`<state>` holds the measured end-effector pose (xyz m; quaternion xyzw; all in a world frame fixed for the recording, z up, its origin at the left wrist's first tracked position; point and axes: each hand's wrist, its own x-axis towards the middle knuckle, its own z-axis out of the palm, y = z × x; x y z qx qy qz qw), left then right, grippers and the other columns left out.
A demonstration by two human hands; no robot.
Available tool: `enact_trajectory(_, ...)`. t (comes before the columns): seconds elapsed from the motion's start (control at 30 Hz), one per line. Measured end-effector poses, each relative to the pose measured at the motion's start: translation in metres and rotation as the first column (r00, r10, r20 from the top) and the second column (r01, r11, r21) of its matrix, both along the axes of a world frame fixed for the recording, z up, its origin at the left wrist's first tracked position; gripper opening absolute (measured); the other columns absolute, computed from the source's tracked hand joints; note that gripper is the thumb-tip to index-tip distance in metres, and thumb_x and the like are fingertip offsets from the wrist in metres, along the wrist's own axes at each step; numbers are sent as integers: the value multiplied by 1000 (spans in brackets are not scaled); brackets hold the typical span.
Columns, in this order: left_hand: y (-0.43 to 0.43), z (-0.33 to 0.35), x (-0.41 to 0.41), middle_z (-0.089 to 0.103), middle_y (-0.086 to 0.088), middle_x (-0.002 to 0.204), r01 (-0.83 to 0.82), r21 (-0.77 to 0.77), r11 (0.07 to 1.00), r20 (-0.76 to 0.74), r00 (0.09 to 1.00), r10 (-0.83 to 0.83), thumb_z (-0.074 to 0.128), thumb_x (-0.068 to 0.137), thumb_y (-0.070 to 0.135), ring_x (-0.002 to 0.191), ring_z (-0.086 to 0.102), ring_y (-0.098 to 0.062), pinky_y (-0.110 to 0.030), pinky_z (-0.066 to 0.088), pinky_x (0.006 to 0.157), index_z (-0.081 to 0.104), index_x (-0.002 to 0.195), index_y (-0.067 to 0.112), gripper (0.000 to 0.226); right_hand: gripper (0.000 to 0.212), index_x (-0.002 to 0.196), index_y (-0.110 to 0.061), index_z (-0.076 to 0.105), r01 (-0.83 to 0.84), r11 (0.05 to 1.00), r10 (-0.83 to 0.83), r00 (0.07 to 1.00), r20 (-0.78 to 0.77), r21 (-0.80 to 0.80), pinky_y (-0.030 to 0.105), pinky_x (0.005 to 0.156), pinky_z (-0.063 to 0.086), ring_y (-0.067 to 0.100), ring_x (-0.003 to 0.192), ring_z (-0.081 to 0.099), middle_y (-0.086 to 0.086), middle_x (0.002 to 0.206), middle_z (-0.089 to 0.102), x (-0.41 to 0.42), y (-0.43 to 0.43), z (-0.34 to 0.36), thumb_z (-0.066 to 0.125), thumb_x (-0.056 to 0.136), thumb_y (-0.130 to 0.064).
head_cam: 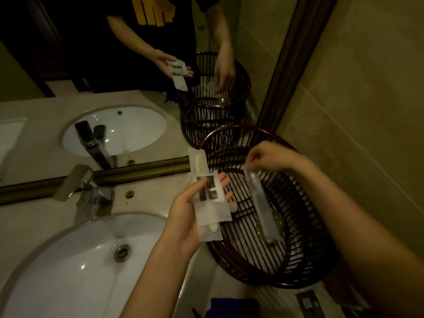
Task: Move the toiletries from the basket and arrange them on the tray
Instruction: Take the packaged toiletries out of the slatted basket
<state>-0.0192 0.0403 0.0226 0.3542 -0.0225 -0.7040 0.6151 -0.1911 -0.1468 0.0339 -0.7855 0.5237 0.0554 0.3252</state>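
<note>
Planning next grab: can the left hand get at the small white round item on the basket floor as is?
Probably not yet. The left hand is full of white packets; the small white round item lies just beyond its fingertips inside the basket, otherwise uncovered.

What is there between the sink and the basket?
In the head view, the left hand, holding white packets, is between the sink and the basket.

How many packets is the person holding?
3, maybe more. Two white packets overlap in the left hand. One long clear packet hangs from the right hand over the basket. Another could be hidden in the stack.
</note>
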Motion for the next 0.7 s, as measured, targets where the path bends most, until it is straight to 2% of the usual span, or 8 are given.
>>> enact_trajectory(0.07, 0, 2, 1, 66, -21, 133, -5, 12, 1000, -19, 1000, 6, 53, 99, 28, 125, 63, -34, -52, 40, 114, 40, 149, 4, 57, 7, 95, -16, 74, 81, 996, -91, 959, 267, 48, 25, 74, 53, 14, 89, 67, 2, 96, 72, -13, 9, 54, 68, 93, -13)
enact_trajectory(0.17, 0, 4, 1, 65, -22, 135, -11, 13, 1000, -36, 999, 12, 53, 98, 41, 126, 62, -36, -55, 40, 113, 43, 147, 6, 61, 10, 98, -9, 76, 106, 979, -186, 804, 565, 173, 20, 65, 54, 10, 76, 66, 5, 92, 73, -13, 23, 101, 73, 89, -13)
enact_trajectory(0.3, 4, 9, 0, 65, -18, 125, 47, -48, 998, -35, 998, -49, 52, 95, 55, 112, 64, -33, -49, 59, 90, 53, 143, 8, 67, 9, 99, -13, 75, 73, 965, -214, 773, 597, 251, 21, 66, 55, 9, 72, 68, 3, 90, 75, 27, 38, 89, 70, 92, -15)
enact_trajectory(0.37, 5, 8, 0, 63, -19, 123, 79, -74, 994, -38, 996, -82, 54, 96, 49, 107, 63, -33, -46, 62, 77, 53, 143, 7, 63, 14, 105, -8, 73, 48, 953, -228, 762, 606, 299, 24, 69, 57, 14, 75, 72, 9, 93, 76, 44, 45, 71, 68, 93, -12)
enact_trajectory(0.43, 4, 4, 1, 63, -19, 132, 108, -68, 992, 1, 994, -109, 56, 99, 31, 117, 61, -33, -49, 62, 81, 53, 143, 7, 50, 18, 112, -3, 69, 32, 936, -258, 737, 624, 350, 26, 71, 60, 18, 79, 74, 16, 98, 75, 51, 49, 53, 65, 95, -9)
enact_trajectory(0.53, 3, -2, 1, 62, -21, 138, 112, -82, 990, 125, 987, -102, 58, 96, 13, 128, 61, -32, -46, 54, 101, 51, 144, 7, 48, 21, 116, 2, 66, 48, 893, -352, 692, 631, 447, 25, 72, 61, 16, 77, 74, 16, 92, 73, 55, 55, 34, 61, 97, -5)
enact_trajectory(0.63, 1, -4, -1, 64, -21, 136, 109, -133, 985, 148, 985, -89, 58, 94, 4, 126, 62, -33, -44, 55, 98, 48, 145, 7, 52, 23, 119, 5, 64, 62, 832, -470, 607, 641, 551, 24, 68, 61, 13, 74, 74, 14, 88, 72, 61, 61, 25, 60, 97, -4)
enact_trajectory(0.7, 0, -7, -1, 65, -20, 136, 109, -136, 985, 172, 981, -85, 54, 93, -5, 124, 64, -32, -42, 59, 92, 45, 147, 8, 56, 20, 116, 3, 64, 61, 870, -421, 608, 673, 489, 25, 68, 61, 16, 74, 75, 17, 90, 73, 64, 62, 24, 60, 98, -5)
